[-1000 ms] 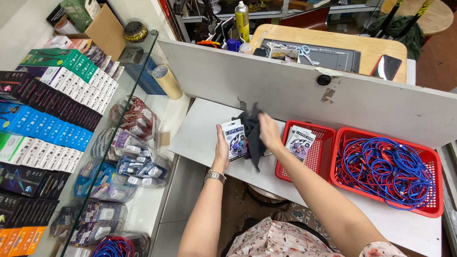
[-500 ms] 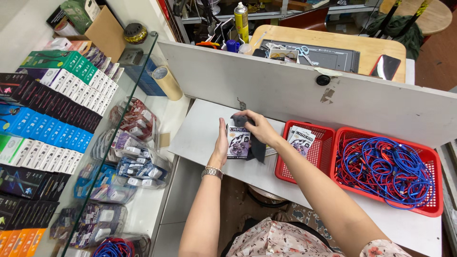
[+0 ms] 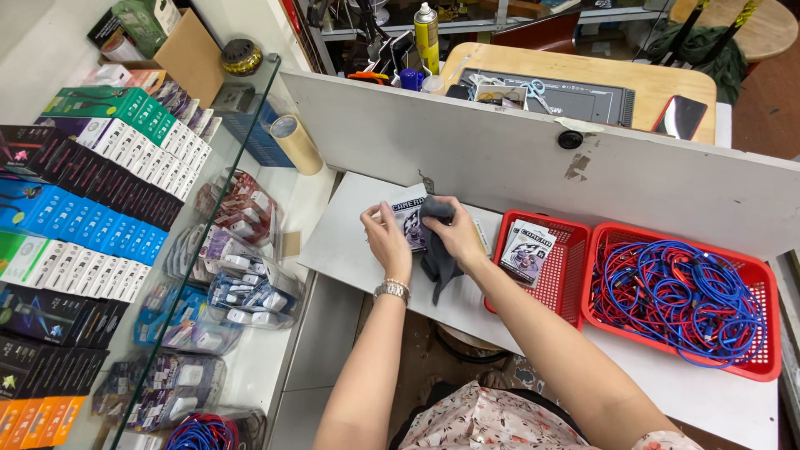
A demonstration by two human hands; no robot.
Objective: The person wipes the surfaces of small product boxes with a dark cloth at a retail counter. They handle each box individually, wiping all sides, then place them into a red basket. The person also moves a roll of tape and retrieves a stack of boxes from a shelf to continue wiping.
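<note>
At frame centre, the left hand (image 3: 386, 242) grips a small printed box (image 3: 410, 223) by its edge above the counter (image 3: 342, 250), fingers clenched around it. The right hand (image 3: 454, 236) presses a grey cloth (image 3: 437, 258) onto the box face, wiping apparently mid-way. A similar box (image 3: 527, 250) lies in the red basket (image 3: 567, 283) right of centre.

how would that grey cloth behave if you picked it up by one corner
Probably floppy: the grey cloth droops off the small printed box under the right hand. Likely light, and it bunches in the grip, so it shouldn't roll or slip.
</note>
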